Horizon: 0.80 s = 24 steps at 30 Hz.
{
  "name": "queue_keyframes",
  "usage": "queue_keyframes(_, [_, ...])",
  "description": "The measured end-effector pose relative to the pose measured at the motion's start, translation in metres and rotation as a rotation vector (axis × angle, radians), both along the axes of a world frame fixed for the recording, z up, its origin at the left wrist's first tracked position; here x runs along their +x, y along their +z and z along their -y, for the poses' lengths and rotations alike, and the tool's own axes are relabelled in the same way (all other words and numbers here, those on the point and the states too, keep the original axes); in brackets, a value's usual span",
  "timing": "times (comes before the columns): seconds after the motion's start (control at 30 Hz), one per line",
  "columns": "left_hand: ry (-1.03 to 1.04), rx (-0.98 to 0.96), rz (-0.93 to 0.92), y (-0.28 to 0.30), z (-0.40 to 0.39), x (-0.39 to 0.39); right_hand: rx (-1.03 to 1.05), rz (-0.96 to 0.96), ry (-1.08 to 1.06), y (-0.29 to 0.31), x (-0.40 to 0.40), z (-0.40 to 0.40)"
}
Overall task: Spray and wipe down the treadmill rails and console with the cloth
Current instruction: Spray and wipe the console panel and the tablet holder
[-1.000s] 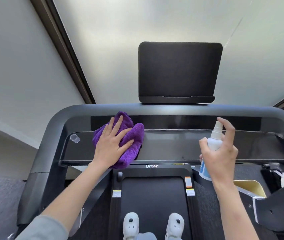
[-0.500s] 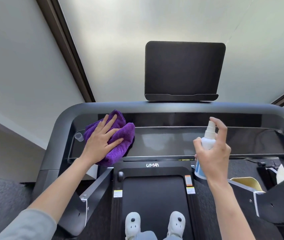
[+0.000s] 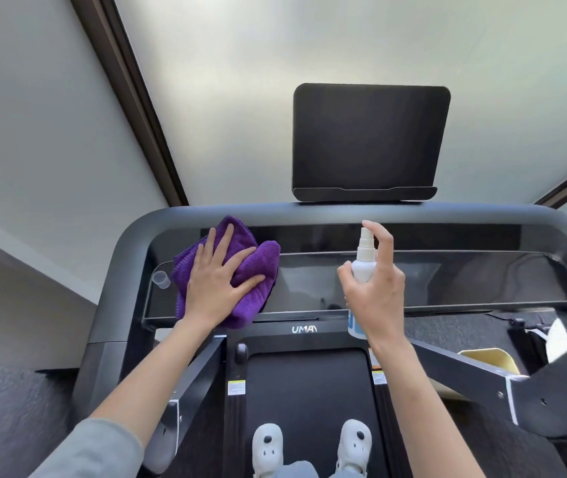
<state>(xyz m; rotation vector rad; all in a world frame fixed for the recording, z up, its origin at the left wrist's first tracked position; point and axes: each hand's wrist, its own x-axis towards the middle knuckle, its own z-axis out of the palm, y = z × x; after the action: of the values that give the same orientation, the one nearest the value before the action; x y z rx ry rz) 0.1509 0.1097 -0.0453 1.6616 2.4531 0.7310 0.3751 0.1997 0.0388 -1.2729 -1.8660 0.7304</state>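
Observation:
A bunched purple cloth (image 3: 261,260) lies on the left part of the treadmill's glossy black console (image 3: 447,281). My left hand (image 3: 218,284) presses flat on the cloth with fingers spread. My right hand (image 3: 377,291) holds a white spray bottle (image 3: 364,263) upright over the console's middle, index finger resting on the nozzle. The curved grey rail (image 3: 130,243) frames the console at the back and left. A black tablet holder (image 3: 370,143) stands on the rail's top.
A small clear cap (image 3: 161,279) sits on the console's left end beside the cloth. Below are the black belt (image 3: 306,391) and my white shoes (image 3: 268,443). A pale yellow container (image 3: 489,360) and black side frames lie at the right. A frosted window is ahead.
The cloth under my left hand slid left along the console, now close to the clear cap. The right hand with the bottle moved left towards the console's middle. The camera shifted left.

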Motion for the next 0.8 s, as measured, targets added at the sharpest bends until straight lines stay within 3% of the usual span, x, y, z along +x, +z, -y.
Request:
queue_keyframes(0.23, [0.070, 0.032, 0.038, -0.002, -0.003, 0.021, -0.011, -0.003, -0.002, -0.005, -0.003, -0.008])
queue_keyframes(0.47, [0.174, -0.100, -0.021, 0.012, -0.047, 0.053, -0.022, 0.018, -0.019, -0.006, 0.003, -0.013])
queue_keyframes(0.63, [0.097, -0.114, -0.054, 0.008, -0.056, 0.097, -0.005, 0.024, -0.028, -0.002, 0.020, -0.018])
queue_keyframes(0.8, [0.176, -0.076, -0.048, 0.012, -0.065, 0.096, 0.035, 0.020, -0.034, 0.004, 0.045, -0.036])
